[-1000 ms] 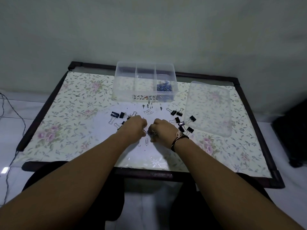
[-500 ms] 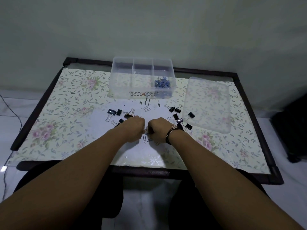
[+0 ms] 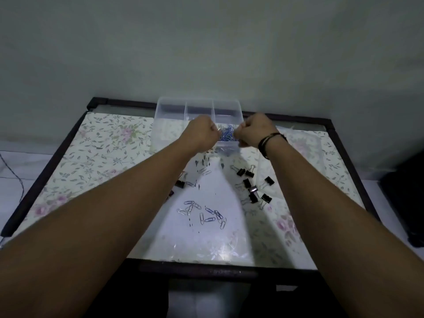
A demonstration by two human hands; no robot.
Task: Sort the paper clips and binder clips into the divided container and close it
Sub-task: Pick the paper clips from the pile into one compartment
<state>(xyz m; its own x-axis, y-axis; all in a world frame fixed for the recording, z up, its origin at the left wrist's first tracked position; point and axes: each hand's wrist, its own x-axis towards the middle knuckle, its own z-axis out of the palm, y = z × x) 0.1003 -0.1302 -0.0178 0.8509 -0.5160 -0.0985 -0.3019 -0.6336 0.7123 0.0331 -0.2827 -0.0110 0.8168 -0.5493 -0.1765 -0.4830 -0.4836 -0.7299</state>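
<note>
Paper clips point(image 3: 204, 214) are thin bent wire, light, springy and slick on the glossy worktop point(image 3: 110, 161), so I judge they are best pinched a few at a time or swept into a small bunch. The binder clips point(image 3: 252, 187) are stiffer and bulkier, easiest taken by the black body or the wire handles.

From the head camera, both hands are out over the divided container point(image 3: 174, 106) at the far side of the worktop. The left hand point(image 3: 202, 131) is curled into a fist just left of the right-hand compartment; the right hand point(image 3: 254, 131) is curled just right of it. Whether either holds clips I cannot tell. A heap of blue clips point(image 3: 226, 135) lies in that compartment, between the fists. Loose paper clips lie well behind the hands, near the person; binder clips are scattered under the right forearm, a few beside the left one. The clear lid point(image 3: 305, 148) lies right of the container.
</note>
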